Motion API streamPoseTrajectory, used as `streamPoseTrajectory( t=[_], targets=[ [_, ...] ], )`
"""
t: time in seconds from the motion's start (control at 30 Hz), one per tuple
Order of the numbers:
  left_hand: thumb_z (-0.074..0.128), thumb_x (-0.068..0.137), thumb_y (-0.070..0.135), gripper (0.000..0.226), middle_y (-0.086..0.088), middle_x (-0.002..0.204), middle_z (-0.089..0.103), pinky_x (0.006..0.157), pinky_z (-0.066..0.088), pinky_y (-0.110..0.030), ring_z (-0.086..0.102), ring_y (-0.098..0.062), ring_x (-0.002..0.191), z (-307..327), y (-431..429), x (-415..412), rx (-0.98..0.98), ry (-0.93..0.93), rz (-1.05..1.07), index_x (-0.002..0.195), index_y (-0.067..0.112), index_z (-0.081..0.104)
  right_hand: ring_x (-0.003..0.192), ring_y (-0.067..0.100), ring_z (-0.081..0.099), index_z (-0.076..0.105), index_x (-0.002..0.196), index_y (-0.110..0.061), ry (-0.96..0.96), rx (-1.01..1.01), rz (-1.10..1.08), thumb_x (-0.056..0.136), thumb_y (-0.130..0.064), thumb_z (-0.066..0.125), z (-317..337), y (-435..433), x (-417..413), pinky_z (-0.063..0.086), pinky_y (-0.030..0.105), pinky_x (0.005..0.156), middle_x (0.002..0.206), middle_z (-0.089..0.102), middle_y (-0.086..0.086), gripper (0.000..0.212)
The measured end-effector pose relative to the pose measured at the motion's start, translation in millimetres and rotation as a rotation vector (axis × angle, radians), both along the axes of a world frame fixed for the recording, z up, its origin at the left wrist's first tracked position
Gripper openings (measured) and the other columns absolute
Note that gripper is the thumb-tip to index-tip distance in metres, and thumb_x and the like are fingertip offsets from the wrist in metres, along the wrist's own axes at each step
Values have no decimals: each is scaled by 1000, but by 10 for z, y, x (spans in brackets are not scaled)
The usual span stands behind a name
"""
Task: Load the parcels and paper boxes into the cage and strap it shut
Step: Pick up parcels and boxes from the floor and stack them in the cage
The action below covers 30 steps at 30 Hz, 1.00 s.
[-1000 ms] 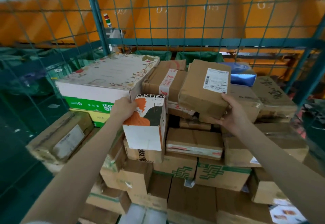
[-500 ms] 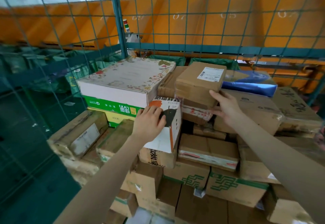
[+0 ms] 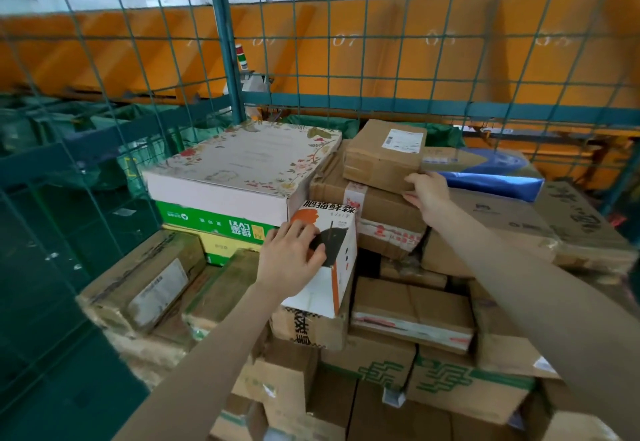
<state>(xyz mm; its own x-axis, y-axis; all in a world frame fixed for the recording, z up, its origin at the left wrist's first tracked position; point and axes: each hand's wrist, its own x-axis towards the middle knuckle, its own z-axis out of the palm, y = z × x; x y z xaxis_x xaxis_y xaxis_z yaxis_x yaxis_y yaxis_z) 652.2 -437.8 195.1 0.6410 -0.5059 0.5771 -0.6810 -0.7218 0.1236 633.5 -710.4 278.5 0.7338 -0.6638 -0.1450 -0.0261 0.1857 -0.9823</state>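
The brown parcel (image 3: pixel 381 158) now lies flat just right of the floral box (image 3: pixel 242 163), no longer tilted. My right hand (image 3: pixel 427 193) pushes it with straight fingers. My left hand (image 3: pixel 294 260) rests spread on the white box (image 3: pixel 341 233) at the floral box's near corner.

The left hand (image 3: pixel 291 260) covers much of the front of the white printed box (image 3: pixel 337 214). The palm of the right hand (image 3: pixel 427 193) is out of sight against the labelled parcel (image 3: pixel 377 163), so its hold is unclear. The shipping label (image 3: pixel 403 139) is too small to read. The lowest cartons (image 3: pixel 346 416) are cut off at the bottom.
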Motion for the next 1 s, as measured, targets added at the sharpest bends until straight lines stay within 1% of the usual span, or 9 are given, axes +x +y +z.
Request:
streamPoseTrajectory(
  t=[0.2, 0.3, 0.37, 0.53, 0.57, 0.63, 0.7, 0.9, 1.0],
  targets=[
    [31, 89, 52, 53, 2, 120, 58, 89, 34, -36, 52, -22, 111, 99, 1, -28, 89, 161, -23, 119, 20, 61, 114, 23, 60, 49, 135, -10, -54, 2, -20, 96, -4, 55, -138, 114, -317, 50, 38, 102, 126, 59, 11, 40],
    [43, 98, 42, 40, -1, 129, 54, 98, 34, -39, 47, -23, 118, 268, -24, -5, 115, 325, -39, 126, 19, 60, 105, 22, 66, 61, 104, -14, -71, -20, -74, 96, -5, 56, -246, 149, -552, 55, 36, 93, 114, 66, 11, 13],
    [48, 98, 35, 34, -4, 123, 61, 94, 44, -38, 54, -22, 110, 419, -95, -66, 8, 408, -75, 118, 14, 66, 100, 22, 69, 64, 97, -15, -101, -19, -76, 96, -6, 56, -348, 143, -741, 56, 35, 89, 106, 70, 11, 12],
    [49, 102, 29, 26, 2, 100, 66, 69, 40, -5, 56, -3, 85, 667, -433, -446, -351, 739, -293, 107, 14, 68, 98, 20, 68, 65, 110, -8, -126, 97, -50, 99, -19, 53, -651, 141, -1296, 51, 35, 95, 101, 73, 7, 19],
    [48, 102, 30, 24, 6, 101, 66, 75, 41, -4, 58, -3, 90, 670, -528, -537, -381, 835, -337, 107, 17, 68, 98, 20, 67, 64, 111, -9, -113, 117, -50, 100, -21, 52, -695, 164, -1443, 49, 33, 94, 102, 72, 5, 21],
    [50, 101, 31, 22, 8, 109, 68, 98, 46, -23, 61, -9, 106, 605, -730, -747, -393, 999, -425, 107, 23, 69, 101, 20, 66, 63, 115, -8, -102, 158, -61, 100, -25, 51, -790, 216, -1778, 47, 32, 91, 106, 71, 7, 26],
    [52, 100, 32, 22, 5, 111, 71, 104, 47, -38, 64, -13, 109, 474, -918, -985, -389, 1136, -490, 100, 25, 73, 103, 21, 65, 64, 115, -6, -83, 188, -93, 100, -26, 51, -937, 243, -2136, 48, 30, 87, 111, 70, 9, 29],
    [52, 100, 25, 24, 1, 99, 74, 92, 51, -35, 68, -13, 91, -66, -1335, -1798, -305, 1461, -460, 87, 21, 72, 92, 20, 63, 63, 107, -9, -18, 307, -256, 102, -21, 43, -1460, 347, -3275, 45, 30, 81, 107, 67, 9, 23],
    [50, 100, 22, 24, -4, 96, 73, 80, 53, -29, 67, -16, 83, -321, -1401, -2006, -312, 1575, -410, 97, 8, 70, 95, 23, 62, 61, 112, -6, -13, 370, -330, 101, -19, 44, -1644, 452, -3653, 45, 31, 84, 107, 66, 10, 24]
  ],
)
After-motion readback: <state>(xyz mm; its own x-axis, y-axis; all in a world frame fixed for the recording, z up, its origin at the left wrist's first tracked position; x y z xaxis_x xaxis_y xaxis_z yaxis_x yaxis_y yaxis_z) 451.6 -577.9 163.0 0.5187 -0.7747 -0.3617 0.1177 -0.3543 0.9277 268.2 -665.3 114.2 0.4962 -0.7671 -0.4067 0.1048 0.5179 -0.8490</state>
